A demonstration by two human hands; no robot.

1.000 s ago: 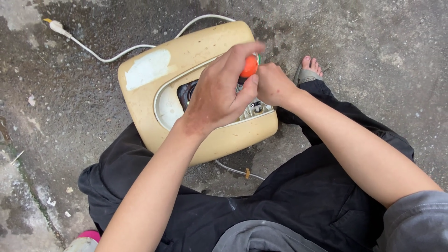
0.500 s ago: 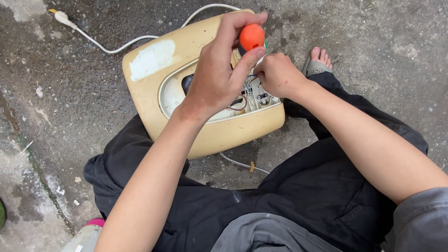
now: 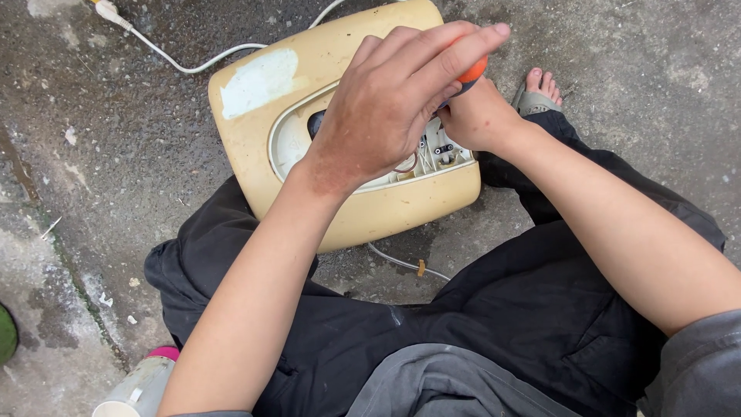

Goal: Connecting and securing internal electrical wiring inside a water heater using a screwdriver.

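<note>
Concrete floor runs beneath everything, and the cream appliance casing lying on it serves as the landmark. Left of the casing's near corner stands a pale cylinder with a pink band; a white cord trails off from the casing's far edge. Over its open recess the left hand is wrapped around the orange-handled screwdriver, which has dropped from half a second ago, when it was raised clear, so the tool appears pressed back into the exposed fittings. At the casing's right edge the right hand is curled against the rim; whether it grips anything cannot be told. Beyond it shows a sandalled foot.
</note>
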